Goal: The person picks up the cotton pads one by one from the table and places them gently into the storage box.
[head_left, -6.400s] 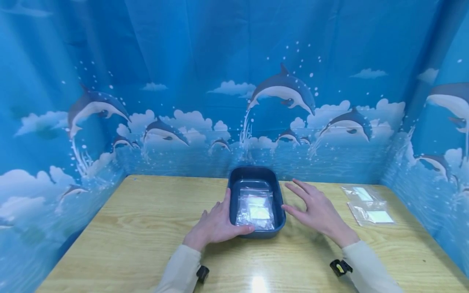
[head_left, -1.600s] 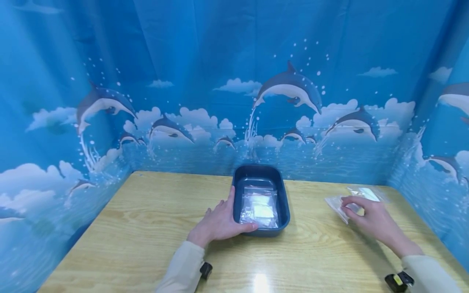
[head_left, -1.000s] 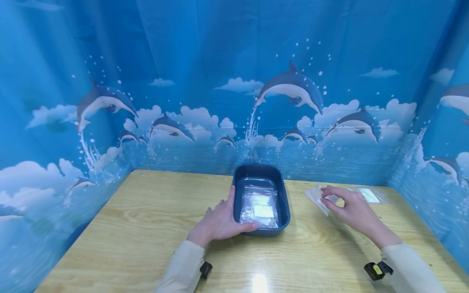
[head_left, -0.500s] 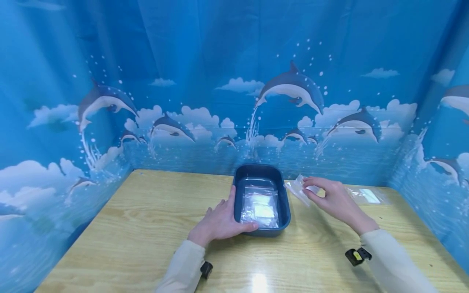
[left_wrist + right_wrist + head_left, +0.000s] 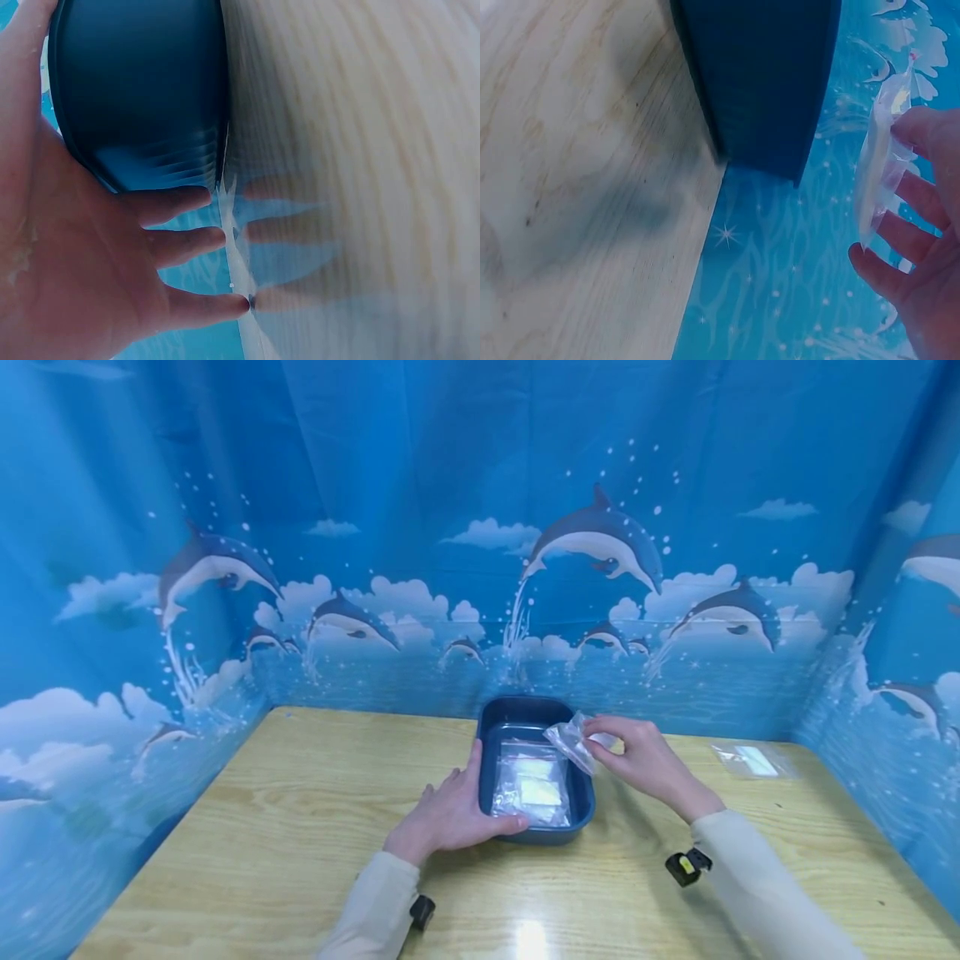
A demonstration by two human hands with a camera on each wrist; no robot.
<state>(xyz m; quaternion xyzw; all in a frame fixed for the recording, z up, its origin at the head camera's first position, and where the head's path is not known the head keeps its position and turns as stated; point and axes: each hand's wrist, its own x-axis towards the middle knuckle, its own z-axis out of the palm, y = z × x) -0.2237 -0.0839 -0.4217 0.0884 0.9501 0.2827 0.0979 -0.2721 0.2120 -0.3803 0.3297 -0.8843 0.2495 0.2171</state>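
At the back middle of the table stands a dark blue plastic bin (image 5: 582, 810) with several clear zip-lock bags (image 5: 529, 787) holding white pieces inside. My left hand (image 5: 450, 820) rests against the bin's near left corner, its thumb along the near rim. In the left wrist view the other fingers (image 5: 196, 309) of that hand are straight and spread. Between thumb and fingertips my right hand (image 5: 637, 758) pinches another clear zip-lock bag (image 5: 568, 745) over the bin's right rim. The right wrist view shows this bag (image 5: 881, 150) hanging away from the palm, beside the bin's outer wall (image 5: 759, 82).
One more clear zip-lock bag (image 5: 756, 761) with a white piece lies at the table's back right. A blue dolphin-print curtain (image 5: 420, 593) encloses the back and sides of the wooden table (image 5: 300, 827).
My right hand has picked up one of the two bags at the right and carried it left to the bin's right rim. My left hand stays on the bin.
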